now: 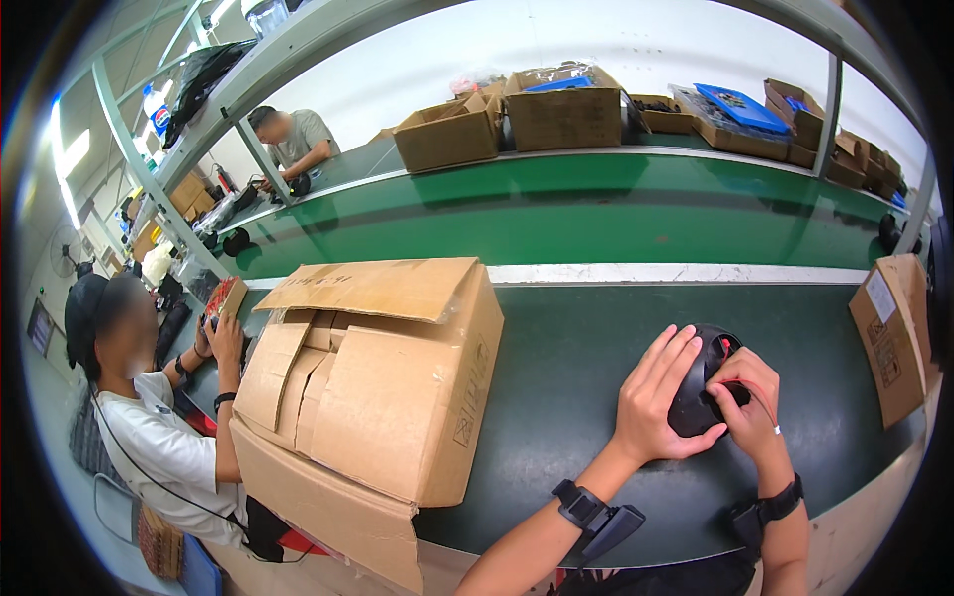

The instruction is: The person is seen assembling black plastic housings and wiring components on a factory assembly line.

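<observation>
Both hands cupping black part point(701, 397) (fingers splayed)

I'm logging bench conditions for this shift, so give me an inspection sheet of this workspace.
Surface: dark green bench, white strip along its far edge.
Job's things: black rounded part, upright on the bench.
Clutter: large open cardboard box at left; smaller box at right.
Grippers: left hand cups the part; right hand pinches at its side.
Cables: thin red wire by the right fingers.
Surroundings: seated person at left; more cartons on the far bench.
</observation>
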`<action>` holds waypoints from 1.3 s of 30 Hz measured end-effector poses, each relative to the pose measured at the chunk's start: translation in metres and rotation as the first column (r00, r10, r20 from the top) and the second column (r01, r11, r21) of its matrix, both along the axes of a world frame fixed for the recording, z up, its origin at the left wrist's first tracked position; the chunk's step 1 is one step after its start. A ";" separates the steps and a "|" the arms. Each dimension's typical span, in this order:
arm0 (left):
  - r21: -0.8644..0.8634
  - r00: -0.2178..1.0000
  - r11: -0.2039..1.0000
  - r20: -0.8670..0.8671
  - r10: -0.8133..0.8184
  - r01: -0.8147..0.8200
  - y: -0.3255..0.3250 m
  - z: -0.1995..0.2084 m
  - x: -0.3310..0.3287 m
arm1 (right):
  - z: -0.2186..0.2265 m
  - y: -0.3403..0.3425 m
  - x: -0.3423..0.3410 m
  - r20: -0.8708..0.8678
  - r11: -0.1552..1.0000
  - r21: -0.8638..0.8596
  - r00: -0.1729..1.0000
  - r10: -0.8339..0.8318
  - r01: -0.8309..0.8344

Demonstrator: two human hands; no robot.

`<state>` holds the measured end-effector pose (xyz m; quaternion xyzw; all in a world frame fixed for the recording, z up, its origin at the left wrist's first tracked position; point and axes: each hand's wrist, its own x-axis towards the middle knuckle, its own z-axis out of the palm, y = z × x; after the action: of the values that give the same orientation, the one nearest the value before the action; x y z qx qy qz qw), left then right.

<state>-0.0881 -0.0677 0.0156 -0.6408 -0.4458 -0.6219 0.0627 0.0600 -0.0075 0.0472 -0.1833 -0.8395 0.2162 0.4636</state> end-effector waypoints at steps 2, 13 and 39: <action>-0.001 1.000 1.000 0.001 -0.003 0.003 0.000 0.000 0.001 | 0.000 0.003 0.002 0.008 1.000 0.006 1.000 0.011 -0.011; -0.015 1.000 1.000 -0.025 -0.006 0.005 -0.001 0.000 0.000 | -0.004 0.004 0.005 0.035 1.000 0.015 0.999 0.006 -0.007; -0.027 1.000 1.000 -0.028 -0.009 0.008 -0.002 -0.001 0.003 | -0.004 0.001 0.008 0.007 0.998 -0.062 0.999 0.033 -0.033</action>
<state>-0.0852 -0.0694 0.0142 -0.6520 -0.4505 -0.6071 0.0575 0.0677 -0.0062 0.0427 -0.1846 -0.8370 0.2491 0.4509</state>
